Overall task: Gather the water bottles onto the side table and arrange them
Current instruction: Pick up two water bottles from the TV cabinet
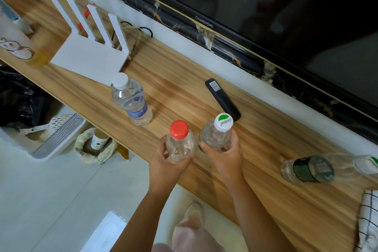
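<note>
Water bottles, four in view, all clear plastic, all on or over a long wood-grain desk [180, 80] running diagonally through the head view. Left hand [166, 157] wrapped around the body of a clear bottle with a red cap [180, 141], fingers curled on it, at the near edge of the desk. Right hand [227, 153] curled round a clear bottle with a white-and-green cap [216, 133], just beside the red-capped one; the two bottles nearly touch. Cannot tell whether either base rests on the wood.

Third bottle, white cap and blue label [132, 101], stands upright to the left, apart from the hands. Fourth bottle, dark green label [327, 166], lies on its side toward the right end.

Desk surface: black remote control [222, 99] lying flat just behind the right-hand bottle; white router with four upright antennas [90, 47] farther left; checked cloth [368, 221] at the right end.

Room: dark television screen [276, 16] behind the desk, above a white ledge and black marbled trim. Pale tiled floor [51, 190] below, with a white perforated basket [59, 137] and a black plastic bag [18, 96] at left.
</note>
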`<state>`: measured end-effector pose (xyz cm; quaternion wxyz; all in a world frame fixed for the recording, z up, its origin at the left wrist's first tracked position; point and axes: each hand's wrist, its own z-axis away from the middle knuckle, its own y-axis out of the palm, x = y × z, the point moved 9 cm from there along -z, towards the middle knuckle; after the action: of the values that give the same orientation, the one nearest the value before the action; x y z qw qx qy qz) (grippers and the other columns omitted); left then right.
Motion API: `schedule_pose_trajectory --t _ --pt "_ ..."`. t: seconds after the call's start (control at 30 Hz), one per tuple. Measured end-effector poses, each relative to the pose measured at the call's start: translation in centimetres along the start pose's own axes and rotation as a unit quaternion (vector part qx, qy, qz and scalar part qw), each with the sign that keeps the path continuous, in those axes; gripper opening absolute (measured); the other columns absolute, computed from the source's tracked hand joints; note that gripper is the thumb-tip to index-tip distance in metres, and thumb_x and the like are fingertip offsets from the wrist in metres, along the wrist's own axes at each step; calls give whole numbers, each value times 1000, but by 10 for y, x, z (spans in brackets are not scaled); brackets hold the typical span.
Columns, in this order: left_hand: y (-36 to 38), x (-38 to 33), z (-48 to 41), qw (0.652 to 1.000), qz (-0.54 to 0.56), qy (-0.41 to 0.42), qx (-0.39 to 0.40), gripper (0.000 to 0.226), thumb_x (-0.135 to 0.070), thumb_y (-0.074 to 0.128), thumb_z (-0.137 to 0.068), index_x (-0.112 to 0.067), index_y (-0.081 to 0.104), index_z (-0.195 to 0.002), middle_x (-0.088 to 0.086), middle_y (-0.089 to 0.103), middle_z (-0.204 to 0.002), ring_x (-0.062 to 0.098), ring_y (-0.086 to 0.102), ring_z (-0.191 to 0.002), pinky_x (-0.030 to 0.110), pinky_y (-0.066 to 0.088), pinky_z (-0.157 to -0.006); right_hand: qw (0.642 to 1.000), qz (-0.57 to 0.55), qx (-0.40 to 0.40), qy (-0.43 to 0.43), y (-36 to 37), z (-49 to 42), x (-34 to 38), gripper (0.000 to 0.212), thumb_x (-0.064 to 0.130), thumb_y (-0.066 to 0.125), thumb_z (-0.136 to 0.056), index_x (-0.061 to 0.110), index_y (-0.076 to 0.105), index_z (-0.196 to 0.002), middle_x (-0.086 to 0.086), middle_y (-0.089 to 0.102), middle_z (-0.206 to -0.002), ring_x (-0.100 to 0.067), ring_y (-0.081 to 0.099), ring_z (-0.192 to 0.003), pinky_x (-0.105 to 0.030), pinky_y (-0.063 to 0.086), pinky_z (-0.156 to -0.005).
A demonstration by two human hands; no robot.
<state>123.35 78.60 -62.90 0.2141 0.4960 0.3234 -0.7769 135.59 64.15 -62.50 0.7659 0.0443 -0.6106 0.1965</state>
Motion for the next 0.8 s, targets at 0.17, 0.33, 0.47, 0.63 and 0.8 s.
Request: schedule_pose_trajectory --t 0.17,0.33,0.47,0.63,0.8 --pt "-25 -33 24 999 -19 -29 13 65 -23 85 -60 -40 43 -107 -32 51 -94 -9 52 -85 4 42 -62 999 20 -13 38 -10 36 29 70 11 83 -61 37 46 -114 13 58 -111 -11 57 -107 -22 51 -81" --pt "-65 -76 52 999 3 -43 -3 64 -21 86 -58 -44 44 -101 -25 56 -96 -2 56 -89 11 40 -67 998 23 1 53 -11 69 92 68 10 83 -59 38 49 -110 16 60 -105 -5 61 -97 -30 53 -82" --pt "-101 -121 75 999 32 -40 -10 61 -35 81 -49 -47 47 -98 -23 60 -98 -2 57 -92 10 40 -69 998 18 19 50 -8 94 153 68 9 83 -59 29 52 -117 12 62 -107 -8 62 -98 -28 54 -78" --pt "-149 -185 106 998 51 -2 -20 63 -43 80 -46 -45 52 -103 -20 66 -100 -5 59 -94 12 45 -75 999 29 44 7 1 124 236 65 12 84 -59 34 54 -111 13 64 -105 -2 63 -95 -23 54 -73" --pt "-196 -249 136 996 72 34 -40 68 -39 81 -45 -36 55 -107 -12 67 -103 -3 61 -94 8 47 -74 996 37 75 -32 15 154 316 67 22 84 -57 37 53 -114 14 65 -109 -2 62 -99 -33 54 -83"
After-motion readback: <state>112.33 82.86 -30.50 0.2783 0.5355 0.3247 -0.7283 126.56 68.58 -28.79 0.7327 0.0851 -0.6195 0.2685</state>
